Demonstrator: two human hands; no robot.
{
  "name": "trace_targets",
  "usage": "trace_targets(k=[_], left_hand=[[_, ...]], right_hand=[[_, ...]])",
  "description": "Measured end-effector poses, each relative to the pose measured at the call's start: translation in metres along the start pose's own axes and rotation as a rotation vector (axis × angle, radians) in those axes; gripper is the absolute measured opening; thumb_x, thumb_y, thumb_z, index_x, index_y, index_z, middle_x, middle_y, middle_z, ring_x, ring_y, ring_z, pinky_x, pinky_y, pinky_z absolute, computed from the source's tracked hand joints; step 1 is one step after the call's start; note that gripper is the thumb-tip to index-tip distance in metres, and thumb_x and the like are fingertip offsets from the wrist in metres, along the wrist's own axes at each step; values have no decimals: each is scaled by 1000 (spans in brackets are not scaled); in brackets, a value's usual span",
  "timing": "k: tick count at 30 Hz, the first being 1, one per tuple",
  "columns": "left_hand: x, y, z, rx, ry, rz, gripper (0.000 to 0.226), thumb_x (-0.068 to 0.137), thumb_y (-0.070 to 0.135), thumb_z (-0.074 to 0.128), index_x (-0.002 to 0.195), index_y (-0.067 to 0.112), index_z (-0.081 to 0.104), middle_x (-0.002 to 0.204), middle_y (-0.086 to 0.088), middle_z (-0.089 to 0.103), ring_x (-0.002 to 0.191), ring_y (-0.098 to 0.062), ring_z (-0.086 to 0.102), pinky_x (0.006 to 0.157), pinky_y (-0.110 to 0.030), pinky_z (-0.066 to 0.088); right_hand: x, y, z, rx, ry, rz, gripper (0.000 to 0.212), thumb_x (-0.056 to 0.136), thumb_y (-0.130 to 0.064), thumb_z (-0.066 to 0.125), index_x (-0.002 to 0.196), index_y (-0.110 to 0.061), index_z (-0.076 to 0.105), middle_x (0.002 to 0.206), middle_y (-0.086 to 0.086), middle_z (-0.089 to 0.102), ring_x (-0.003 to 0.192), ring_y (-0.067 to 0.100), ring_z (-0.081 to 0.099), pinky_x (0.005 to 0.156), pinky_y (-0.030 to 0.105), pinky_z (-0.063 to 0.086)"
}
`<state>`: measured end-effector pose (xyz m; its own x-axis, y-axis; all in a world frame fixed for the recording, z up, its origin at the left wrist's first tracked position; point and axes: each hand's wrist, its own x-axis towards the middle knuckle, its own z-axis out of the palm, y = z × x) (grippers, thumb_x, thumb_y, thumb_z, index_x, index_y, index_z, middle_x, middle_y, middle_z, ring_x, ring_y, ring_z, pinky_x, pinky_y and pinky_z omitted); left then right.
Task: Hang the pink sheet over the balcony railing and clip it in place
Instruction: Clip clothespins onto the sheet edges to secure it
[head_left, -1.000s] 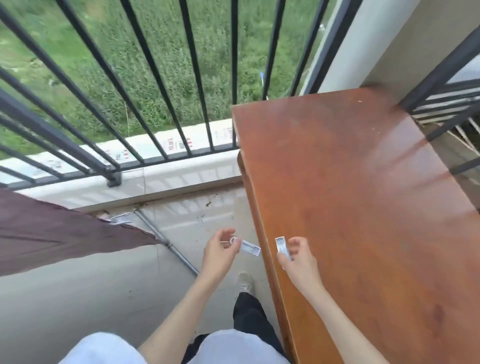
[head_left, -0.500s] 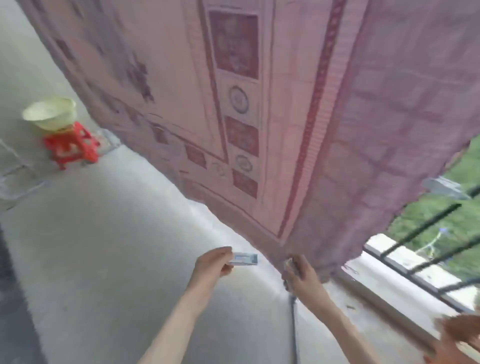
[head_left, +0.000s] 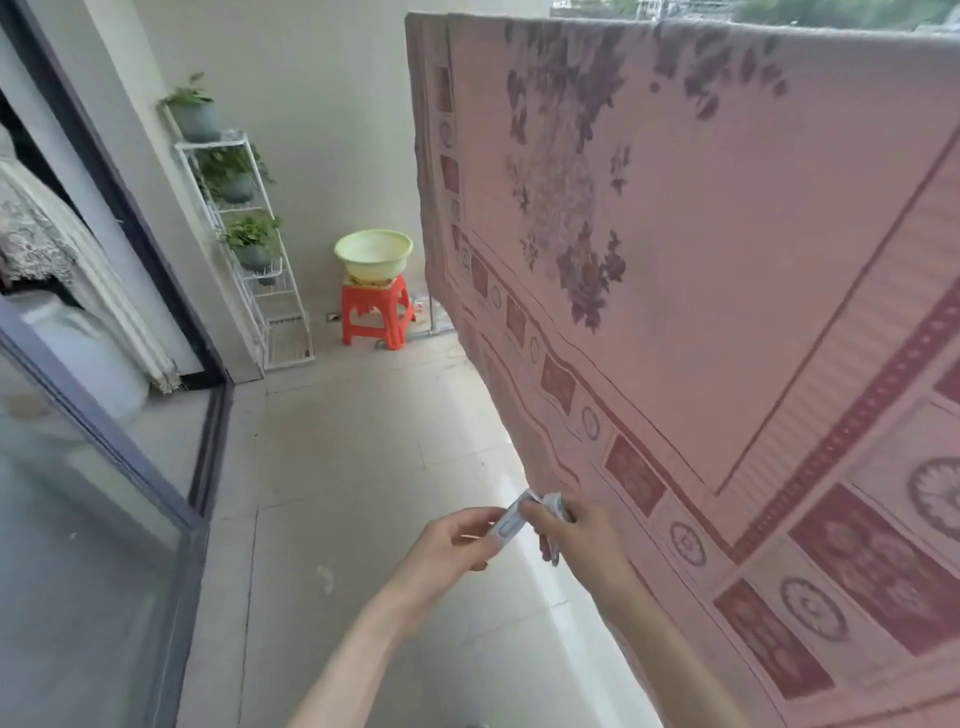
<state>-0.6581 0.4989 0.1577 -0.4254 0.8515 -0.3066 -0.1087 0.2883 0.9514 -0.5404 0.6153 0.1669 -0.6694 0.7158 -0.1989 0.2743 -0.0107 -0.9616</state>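
Observation:
The pink patterned sheet (head_left: 701, 249) hangs draped over the balcony railing on the right, its top edge running along the rail and its lower edge reaching almost to the floor. My left hand (head_left: 449, 540) pinches a white clothes clip (head_left: 511, 519) in front of me. My right hand (head_left: 582, 535) grips a second white clip (head_left: 555, 512), and the two clips touch between my hands, just left of the sheet's lower edge. The railing itself is hidden behind the sheet.
An orange plastic stool (head_left: 376, 312) carries a pale green basin (head_left: 373, 255) at the far end of the balcony. A white wire rack (head_left: 249, 249) holds potted plants by the wall. A glass sliding door (head_left: 104, 493) runs along the left. The floor is grey tile.
My view has swung left from the wooden table, past the sheet, to look along the balcony. My hands have come together, so the two clips now meet.

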Motion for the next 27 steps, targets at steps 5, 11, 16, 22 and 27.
trace_targets(k=[5, 11, 16, 22, 27], left_hand=[[93, 59, -79, 135, 14, 41, 25, 85, 19, 63, 110, 17, 61, 93, 3, 66, 81, -5, 59, 74, -14, 46], [177, 108, -205, -1, 344, 93, 23, 80, 15, 68, 102, 19, 60, 98, 3, 71, 86, -2, 64, 80, -16, 47], [241, 132, -316, -74, 406, 137, 22, 79, 23, 70, 100, 17, 65, 103, 1, 70, 97, -4, 62, 83, -16, 46], [327, 171, -461, 28, 325, 134, 41, 68, 40, 68, 105, 22, 65, 114, 2, 66, 114, -12, 54, 104, -36, 39], [403, 213, -555, 34, 343, 230, 13, 82, 16, 67, 95, 18, 65, 97, 1, 67, 95, -12, 59, 89, -27, 44]], right_hand=[[132, -59, 29, 20, -104, -73, 31, 76, -32, 69, 46, -30, 59, 52, -7, 52, 48, 14, 45, 50, 27, 36], [274, -116, 109, -47, -276, -161, 11, 82, -33, 65, 92, -28, 66, 57, -5, 56, 44, 14, 50, 46, 19, 41], [375, -150, 198, -104, -417, -149, 15, 84, -26, 66, 98, -21, 64, 47, -8, 49, 43, 12, 45, 47, 16, 38], [493, -209, 301, -40, -383, -187, 14, 84, -21, 66, 89, -8, 64, 50, -3, 45, 45, 15, 43, 50, 23, 35], [584, -248, 341, -39, -331, -203, 7, 83, -18, 67, 84, -22, 61, 51, -10, 51, 43, 12, 44, 47, 18, 37]])
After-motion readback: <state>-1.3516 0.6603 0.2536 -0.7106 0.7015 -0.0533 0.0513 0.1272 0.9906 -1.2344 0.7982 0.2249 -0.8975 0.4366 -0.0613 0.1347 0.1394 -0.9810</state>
